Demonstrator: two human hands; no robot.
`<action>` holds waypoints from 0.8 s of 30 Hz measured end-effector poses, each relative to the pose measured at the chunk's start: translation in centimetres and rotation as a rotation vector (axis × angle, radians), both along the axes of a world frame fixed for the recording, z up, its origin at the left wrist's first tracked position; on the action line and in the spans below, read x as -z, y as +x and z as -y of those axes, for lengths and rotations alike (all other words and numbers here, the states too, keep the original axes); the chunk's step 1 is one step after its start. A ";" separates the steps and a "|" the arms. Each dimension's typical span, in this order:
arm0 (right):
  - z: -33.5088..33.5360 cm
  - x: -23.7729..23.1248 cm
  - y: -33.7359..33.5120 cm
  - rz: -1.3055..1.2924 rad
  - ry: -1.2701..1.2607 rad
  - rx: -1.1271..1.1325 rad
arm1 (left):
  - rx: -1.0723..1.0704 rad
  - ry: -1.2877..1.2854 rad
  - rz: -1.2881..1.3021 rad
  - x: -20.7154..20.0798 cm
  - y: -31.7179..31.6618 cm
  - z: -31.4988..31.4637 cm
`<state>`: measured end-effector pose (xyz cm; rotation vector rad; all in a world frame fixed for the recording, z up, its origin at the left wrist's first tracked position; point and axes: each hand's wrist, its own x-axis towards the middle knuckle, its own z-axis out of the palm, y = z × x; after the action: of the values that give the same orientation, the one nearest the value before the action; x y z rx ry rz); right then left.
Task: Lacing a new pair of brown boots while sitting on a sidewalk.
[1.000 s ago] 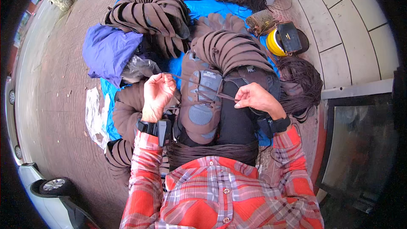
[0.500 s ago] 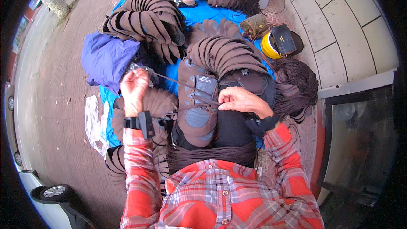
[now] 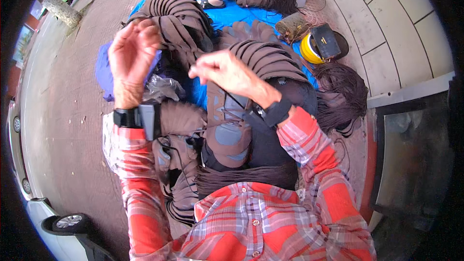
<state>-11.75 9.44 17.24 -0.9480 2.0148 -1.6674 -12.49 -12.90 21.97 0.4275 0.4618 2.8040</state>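
A brown shoe upper [image 3: 216, 133] with grey-blue toe patches lies on my lap, toe toward me, with laces across its front. My left hand [image 3: 133, 53] is raised to its upper left, fingers curled in a pinch. The shoelace ran to this hand a moment ago; motion blur hides most of it now. My right hand [image 3: 224, 72] is above the far end of the upper, thumb and fingers closed together and smeared. What they hold cannot be made out. Beyond that hand, a nested row of brown uppers [image 3: 266, 60] lies across my knees.
Another stack of uppers [image 3: 166, 12] sits on a blue tarp [image 3: 239, 15]. Purple cloth [image 3: 104, 72] and clear plastic [image 3: 164, 88] are at left. A bundle of dark laces [image 3: 340, 92] and a yellow container [image 3: 309, 50] stand right, near a tiled wall [image 3: 391, 14]. Another person sits at the far side.
Both my hands have risen away from me; the right has also swung left across the upper. The lace stretched to my left hand is no longer distinct.
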 end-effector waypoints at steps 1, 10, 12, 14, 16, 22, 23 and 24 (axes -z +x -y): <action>0.5 -1.7 -0.8 -0.063 -0.034 0.004 | 0.002 -0.066 -0.117 1.0 -0.3 -0.6; -6.0 -12.1 -2.4 -0.004 -0.336 0.350 | -0.498 -1.774 -0.615 20.9 3.6 -13.0; -9.3 -11.4 -2.2 -0.037 -0.278 0.472 | -0.590 -1.815 -0.467 20.5 5.2 -13.7; -12.7 -11.2 -0.1 -0.090 -0.198 0.685 | -0.586 -1.826 -0.382 19.4 6.7 -14.3; -15.9 -10.3 1.6 -0.005 -0.267 0.804 | -0.640 -1.734 -0.387 19.3 6.6 -13.8; -24.8 -6.0 5.3 0.127 -0.589 1.169 | 0.164 -1.561 -0.541 18.7 1.8 -9.9; -25.1 -5.5 6.6 0.111 -0.511 1.171 | 0.211 -1.510 -0.503 18.8 1.6 -9.8; -25.2 -5.1 7.7 0.096 -0.432 1.174 | 0.259 -1.458 -0.464 18.9 1.3 -9.7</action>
<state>-4.09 34.66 22.29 0.4030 2.3199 -2.6892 -11.14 -3.18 3.02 0.6418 2.0477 1.4514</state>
